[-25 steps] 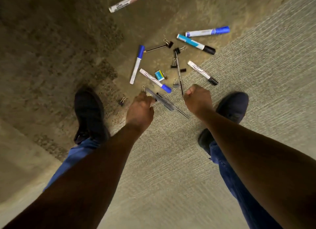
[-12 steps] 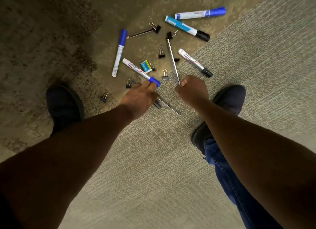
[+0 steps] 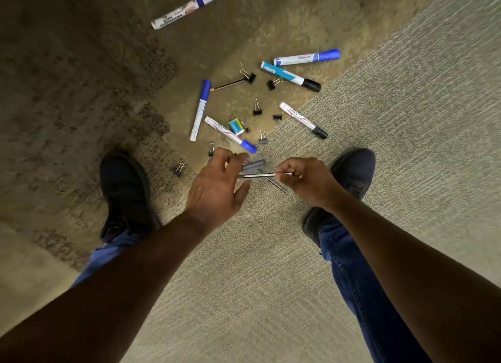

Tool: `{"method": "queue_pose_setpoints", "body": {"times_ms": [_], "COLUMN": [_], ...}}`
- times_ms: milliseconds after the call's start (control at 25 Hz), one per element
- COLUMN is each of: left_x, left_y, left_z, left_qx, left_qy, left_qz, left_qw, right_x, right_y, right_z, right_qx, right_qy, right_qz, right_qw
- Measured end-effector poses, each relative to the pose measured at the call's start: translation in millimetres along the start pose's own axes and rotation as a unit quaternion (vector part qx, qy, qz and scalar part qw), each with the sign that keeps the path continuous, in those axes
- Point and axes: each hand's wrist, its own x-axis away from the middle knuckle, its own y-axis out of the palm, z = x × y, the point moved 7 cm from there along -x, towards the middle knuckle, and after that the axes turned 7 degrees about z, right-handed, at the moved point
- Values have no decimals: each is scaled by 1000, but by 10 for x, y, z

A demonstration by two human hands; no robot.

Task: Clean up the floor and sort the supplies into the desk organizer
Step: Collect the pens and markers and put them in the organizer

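Observation:
Supplies lie scattered on the carpet ahead of my feet. My right hand (image 3: 306, 181) pinches a thin silver pen (image 3: 257, 175), held level with its tip toward my left hand (image 3: 217, 183). My left hand grips a short grey pen (image 3: 253, 166) that sticks out past the fingers. A thin dark pencil (image 3: 278, 186) shows just below the two hands; I cannot tell whether it is held. On the floor are several markers, among them a blue-capped one (image 3: 230, 134), a second blue-capped marker (image 3: 200, 110) and a black-capped one (image 3: 303, 120). No desk organizer is in view.
Several black binder clips (image 3: 257, 108) lie among the markers, one clip (image 3: 178, 169) by my left shoe (image 3: 124, 194). A small blue and yellow box (image 3: 236, 126) sits mid-pile. A lone marker (image 3: 184, 10) lies far back. My right shoe (image 3: 352, 170) stands on lighter carpet.
Both hands have lifted off the floor and come together. The right hand picked up the thin silver pen and turned it level; the left hand took up the grey pen.

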Motion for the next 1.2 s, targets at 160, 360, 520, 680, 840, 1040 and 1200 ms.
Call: {"method": "queue_pose_setpoints", "body": {"times_ms": [160,360,520,680,840,1040,1200], "left_x": [-68,23,93,189,305,191,11], "left_y": [-117,-99,-21,12,67,43,20], "left_z": [-184,-902,-1104,-1253,-1270,-979,-734], "left_qx": [-5,265,395,409,431,548,553], "left_qy": [-6,-374,-473,-503,-532,-503,-462], "left_qz": [-62,-20,20,46,23,-20,-80], "left_qw": [998,889,788,760,728,669,689], "right_x": [-125,-305,-298,-361,-301,7,20], "right_y": [172,540,943,1009,914,588,396], "right_z": [-194,142,300,446,436,-298,-806], "right_qx": [-187,-70,291,310,250,191,114], "right_qy": [56,146,80,61,34,-197,-287], "right_qz": [-142,-100,2,77,68,174,189], "right_qw": [970,982,953,946,965,946,932]}}
